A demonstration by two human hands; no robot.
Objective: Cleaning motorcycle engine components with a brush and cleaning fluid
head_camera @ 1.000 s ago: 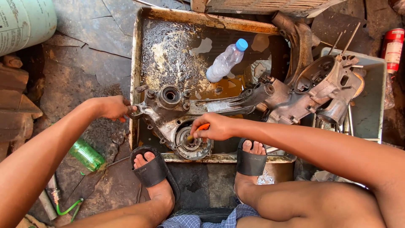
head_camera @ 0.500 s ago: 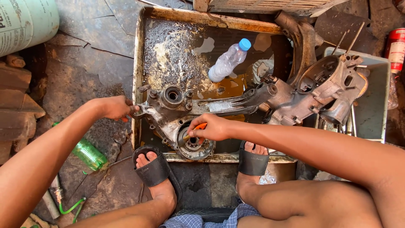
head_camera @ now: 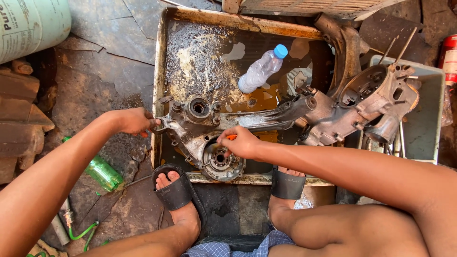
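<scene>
Engine crankcase (head_camera: 247, 126), greasy grey metal, lies across the rusty metal tray (head_camera: 159, 71), so drips and grit stay inside the tray walls. Its round bearing housing (head_camera: 220, 159) sits at the tray's near edge, close to the person's feet, within easy reach.

Left hand (head_camera: 135, 121) is closed around a lug at the casing's left end, just over the tray's left rim, apparently steadying the casting so it does not turn or slide.

Right hand (head_camera: 243, 142) is over the bearing housing, fingers pinched on an orange-handled tool (head_camera: 231, 137); the tip points down into the housing centre, though the working end is hidden by the hand, so the tool's kind is unclear.

Clear plastic bottle with blue cap (head_camera: 262, 69) lies on its side in the tray, behind the casing, well apart from both hands. A second engine block (head_camera: 366, 107) rests at the tray's right edge, touching the casing's long arm. Green bottle (head_camera: 102, 172) lies on the ground left of the tray. Sandalled feet are braced at the tray's near rim.
</scene>
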